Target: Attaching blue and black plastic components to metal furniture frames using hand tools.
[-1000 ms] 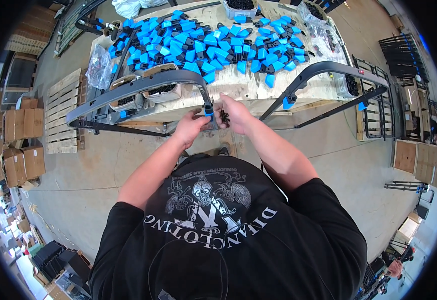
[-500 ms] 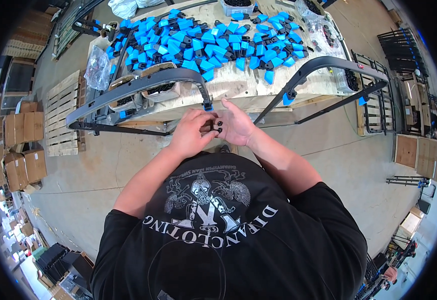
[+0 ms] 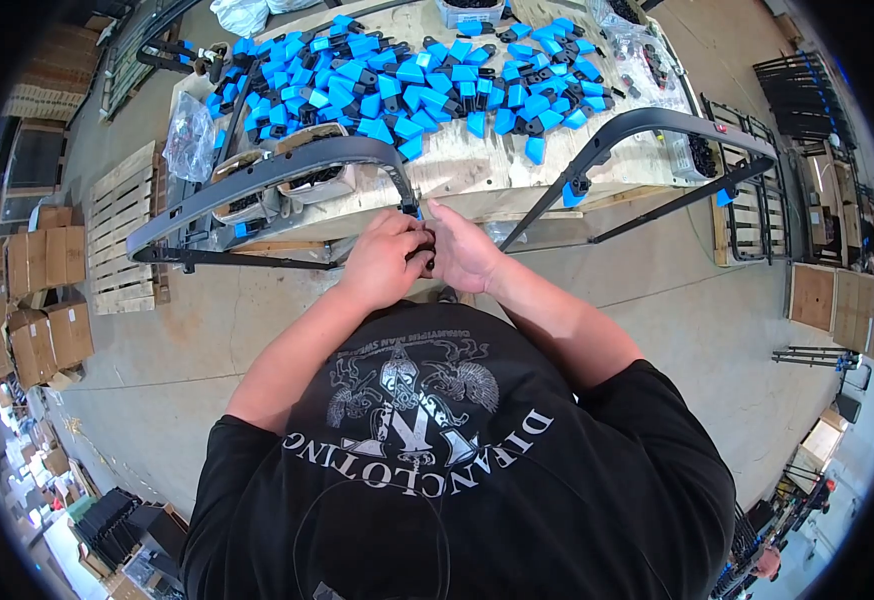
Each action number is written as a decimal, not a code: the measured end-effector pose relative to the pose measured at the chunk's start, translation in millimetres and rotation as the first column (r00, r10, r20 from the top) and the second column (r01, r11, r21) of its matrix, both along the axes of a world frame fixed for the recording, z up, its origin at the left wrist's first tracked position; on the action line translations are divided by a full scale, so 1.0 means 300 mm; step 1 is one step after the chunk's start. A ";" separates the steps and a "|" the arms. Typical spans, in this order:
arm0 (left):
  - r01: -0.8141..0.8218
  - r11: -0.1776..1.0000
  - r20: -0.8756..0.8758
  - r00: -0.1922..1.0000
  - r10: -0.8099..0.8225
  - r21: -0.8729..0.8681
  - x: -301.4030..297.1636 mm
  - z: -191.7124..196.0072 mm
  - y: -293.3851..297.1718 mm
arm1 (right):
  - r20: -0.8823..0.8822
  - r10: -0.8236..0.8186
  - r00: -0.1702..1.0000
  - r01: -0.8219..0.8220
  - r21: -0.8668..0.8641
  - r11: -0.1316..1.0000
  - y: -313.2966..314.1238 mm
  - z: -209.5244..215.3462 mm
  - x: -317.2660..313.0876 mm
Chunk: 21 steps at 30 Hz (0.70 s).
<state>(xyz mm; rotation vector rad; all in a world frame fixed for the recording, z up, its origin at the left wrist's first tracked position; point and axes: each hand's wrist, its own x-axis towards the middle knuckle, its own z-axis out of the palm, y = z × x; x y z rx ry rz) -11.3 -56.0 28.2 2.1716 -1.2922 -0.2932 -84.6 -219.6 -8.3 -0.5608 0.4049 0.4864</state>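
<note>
Near the centre of the frame, the left hand (image 3: 382, 262) is curling its fingers over small black parts (image 3: 428, 260), which are showing between the two hands; whether it is gripping any, I cannot tell. The right hand (image 3: 469, 256) is facing them with palm exposed and thumb spread; its other fingers are partly hiding, their grip unclear. Blue-and-black pieces (image 3: 417, 98) are lying heaped on the bench (image 3: 457, 180), upper middle.
</note>
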 end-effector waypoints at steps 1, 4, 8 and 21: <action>0.028 1.000 0.021 0.999 -0.028 0.011 0.003 -0.006 -0.001 | -0.009 0.000 1.000 0.000 0.003 1.000 0.002 0.001 0.000; 0.049 0.999 0.102 0.994 -0.047 -0.023 -0.012 -0.014 0.003 | -0.020 0.005 1.000 -0.004 0.006 1.000 0.006 -0.007 -0.003; 0.038 0.997 0.071 0.997 -0.033 -0.070 -0.013 -0.040 0.013 | -0.034 0.003 0.999 -0.004 -0.023 1.000 0.015 -0.015 -0.002; -0.018 0.994 -0.009 1.000 0.017 -0.105 -0.012 -0.047 0.012 | -0.059 -0.017 0.998 0.015 -0.039 0.999 0.032 -0.015 0.004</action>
